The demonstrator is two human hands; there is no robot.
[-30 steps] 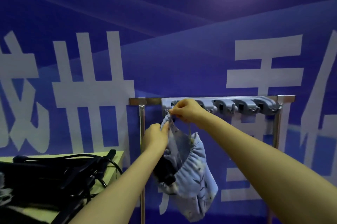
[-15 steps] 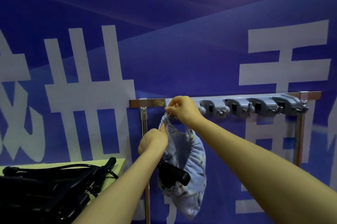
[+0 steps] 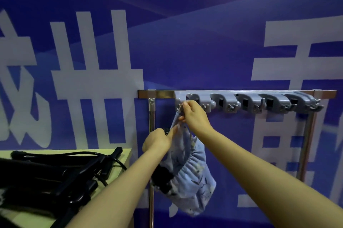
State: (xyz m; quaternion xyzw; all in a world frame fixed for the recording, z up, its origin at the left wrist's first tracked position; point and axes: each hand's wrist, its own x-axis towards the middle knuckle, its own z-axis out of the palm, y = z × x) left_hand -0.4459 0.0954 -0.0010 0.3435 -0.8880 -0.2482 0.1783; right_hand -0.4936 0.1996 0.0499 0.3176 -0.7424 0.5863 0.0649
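Our right hand [image 3: 194, 116] pinches the top of the blue floral bag [image 3: 187, 168] at the leftmost hook of the gray hook rack [image 3: 248, 101]. Below the rack, our left hand [image 3: 157, 141] holds the bag's edge with curled fingers.

Cloth bag [image 3: 191, 172] at centre: pale blue, printed with scattered dark blue and whitish leaf sprigs; the lump [image 3: 163, 178] showing at its near left side is plain black. Hook rack [image 3: 250, 100] to the right is flat blue-grey plastic, on a shiny silver rail [image 3: 163, 94] with a coppery glint, and the post [image 3: 151, 125] below is silver too. Far wall [image 3: 185, 42] is deep blue shading to violet, with paler wavy bands and huge white characters; the table [image 3: 124, 155] at near left is pale yellow-green, and the pile of hangers [image 3: 55, 174] on it is glossy black.
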